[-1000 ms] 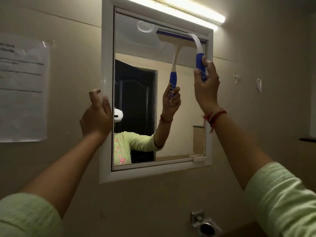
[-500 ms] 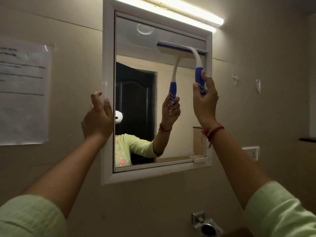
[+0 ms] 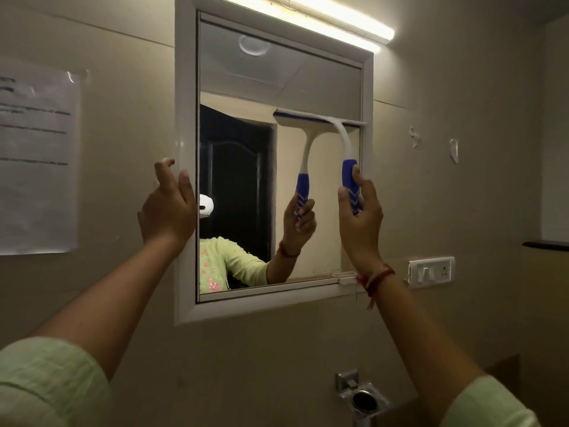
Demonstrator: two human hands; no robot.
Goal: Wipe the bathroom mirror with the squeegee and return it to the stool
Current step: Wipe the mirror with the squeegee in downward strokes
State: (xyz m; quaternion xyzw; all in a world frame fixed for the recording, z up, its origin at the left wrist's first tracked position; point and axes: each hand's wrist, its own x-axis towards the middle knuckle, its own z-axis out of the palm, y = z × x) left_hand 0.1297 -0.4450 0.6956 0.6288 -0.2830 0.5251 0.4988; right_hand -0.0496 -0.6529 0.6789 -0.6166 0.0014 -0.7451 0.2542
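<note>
While the left hand rests open on the mirror frame mid-frame, right hand grips squeegee handle, blade on glass.

Beige walls close in a dim room, lit by a glowing tube light at the top. A printed paper sheet hangs at left; a white switch plate sits at right, above a chrome fitting.
</note>
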